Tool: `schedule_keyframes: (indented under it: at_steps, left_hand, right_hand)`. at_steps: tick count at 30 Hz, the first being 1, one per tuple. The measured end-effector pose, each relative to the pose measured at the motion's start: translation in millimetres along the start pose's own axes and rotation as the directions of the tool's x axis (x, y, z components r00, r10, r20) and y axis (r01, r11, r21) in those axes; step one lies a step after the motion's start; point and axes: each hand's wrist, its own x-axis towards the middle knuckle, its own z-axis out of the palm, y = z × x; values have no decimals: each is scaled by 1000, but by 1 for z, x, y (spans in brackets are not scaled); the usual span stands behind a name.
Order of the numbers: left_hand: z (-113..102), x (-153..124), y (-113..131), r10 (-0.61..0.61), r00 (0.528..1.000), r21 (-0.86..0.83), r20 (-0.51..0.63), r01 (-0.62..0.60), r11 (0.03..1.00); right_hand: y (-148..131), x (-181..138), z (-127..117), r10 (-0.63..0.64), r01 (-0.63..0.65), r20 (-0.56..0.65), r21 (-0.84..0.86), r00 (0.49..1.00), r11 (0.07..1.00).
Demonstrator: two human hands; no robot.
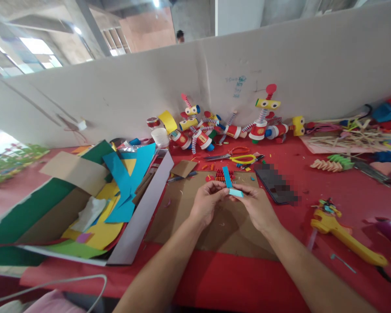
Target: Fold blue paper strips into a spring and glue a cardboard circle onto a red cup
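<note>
My left hand (pixel 208 201) and my right hand (pixel 256 206) meet over a brown cardboard sheet (pixel 179 221). Pinched between their fingertips are two paper strips joined at a corner: a blue strip (pixel 227 176) pointing away from me and a light blue strip (pixel 236 192) lying crosswise towards my right fingers. My left thumb presses where they cross. Just beyond my hands lies a red folded paper spring (pixel 220 174), partly hidden by the blue strip. Scissors with yellow and red handles (pixel 243 159) rest behind it.
A box of coloured paper (pixel 140 234) stands left. Several paper-and-cup figures (pixel 202 137) line the back by the grey partition (pixel 133 87). On the right are a dark phone (pixel 275 184), a yellow glue gun (pixel 348 239), folded paper springs (pixel 332 163) and wooden sticks (pixel 355 139).
</note>
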Motion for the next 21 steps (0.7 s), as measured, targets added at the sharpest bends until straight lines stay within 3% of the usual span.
schedule_keyframes:
  at_steps: [9, 12, 16, 21]
  left_hand:
    - [7, -3, 6, 63, 994, -15, -93, -64, 998]
    - [12, -5, 6, 114, 983, 2, -145, -114, 993]
    - [14, -7, 3, 127, 987, -2, -101, -128, 992]
    - [12, -9, 3, 36, 999, -15, -21, -36, 999]
  right_hand:
    - [-3, -3, 2, -12, 9, 67, 35, 998, 999]
    - [-1, -4, 4, -8, 8, 32, 5, 999, 1000]
    - [6, -3, 5, 1, -4, -84, -32, 996, 999]
    - [8, 0, 0, -1, -8, -129, -63, 992, 998]
